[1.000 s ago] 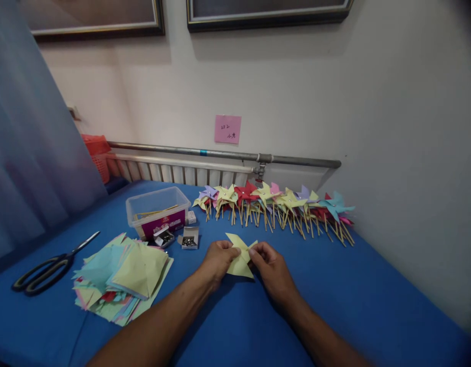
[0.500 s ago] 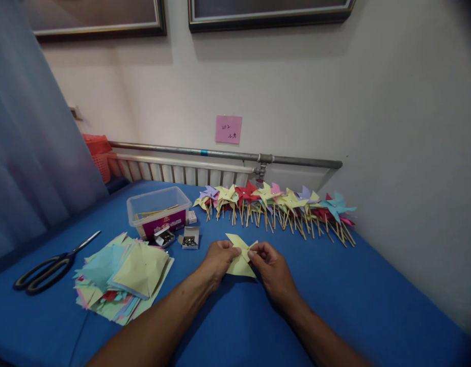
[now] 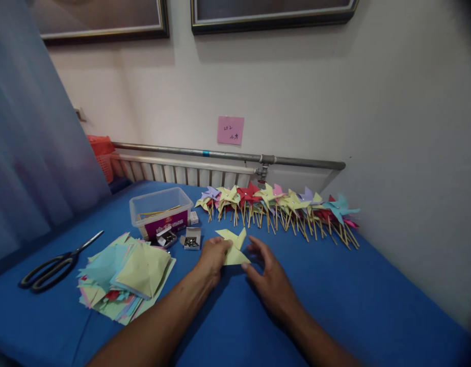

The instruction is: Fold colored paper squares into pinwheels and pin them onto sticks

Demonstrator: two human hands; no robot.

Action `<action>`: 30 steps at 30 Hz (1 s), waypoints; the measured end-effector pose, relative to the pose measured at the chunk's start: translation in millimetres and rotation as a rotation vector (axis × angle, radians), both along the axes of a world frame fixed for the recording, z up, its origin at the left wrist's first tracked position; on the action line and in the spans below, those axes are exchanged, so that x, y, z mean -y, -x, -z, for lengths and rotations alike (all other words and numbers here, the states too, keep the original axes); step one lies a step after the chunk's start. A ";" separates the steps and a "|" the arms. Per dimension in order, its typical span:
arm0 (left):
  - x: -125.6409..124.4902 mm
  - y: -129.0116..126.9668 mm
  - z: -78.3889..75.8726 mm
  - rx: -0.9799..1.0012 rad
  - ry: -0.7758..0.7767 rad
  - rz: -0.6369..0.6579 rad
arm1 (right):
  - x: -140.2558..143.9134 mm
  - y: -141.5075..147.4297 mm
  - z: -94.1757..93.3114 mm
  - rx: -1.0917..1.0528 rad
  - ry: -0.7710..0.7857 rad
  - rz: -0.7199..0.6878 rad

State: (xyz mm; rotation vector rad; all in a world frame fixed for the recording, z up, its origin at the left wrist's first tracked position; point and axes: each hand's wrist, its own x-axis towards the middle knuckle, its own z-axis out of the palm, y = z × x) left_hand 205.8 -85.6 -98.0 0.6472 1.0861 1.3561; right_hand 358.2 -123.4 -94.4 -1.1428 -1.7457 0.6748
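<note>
Table (image 3: 373,306) blue-clothed, against white wall (image 3: 392,102)

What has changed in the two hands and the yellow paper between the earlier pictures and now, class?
The right hand has let go of the yellow paper pinwheel and opened, fingers spread just right of it. The left hand alone keeps pinching the paper, which has shifted slightly left. The stack of paper squares, scissors, plastic box and row of finished pinwheels lie as before.
</note>
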 end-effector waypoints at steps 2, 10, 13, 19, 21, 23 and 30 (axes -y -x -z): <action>-2.0 1.4 1.6 0.016 0.000 -0.054 | 3.7 0.7 -0.7 0.186 -0.207 0.033; 9.2 -9.3 -5.7 0.063 -0.029 -0.053 | 11.4 13.9 -3.1 0.561 -0.534 0.089; 14.2 -12.7 -11.0 0.080 -0.038 -0.041 | 11.9 18.7 -4.1 0.617 -0.593 0.116; 14.5 -14.1 -9.6 0.089 -0.022 -0.027 | 10.6 18.9 -7.4 0.694 -0.589 0.122; 13.3 -14.1 -7.7 0.097 -0.019 -0.027 | 9.8 18.1 -7.8 0.693 -0.570 0.121; 12.4 -13.9 -6.3 0.098 -0.026 -0.032 | 9.0 17.4 -7.2 0.666 -0.553 0.128; 13.6 -14.6 -6.1 0.014 -0.015 -0.022 | 8.6 17.1 -5.2 0.572 -0.449 0.167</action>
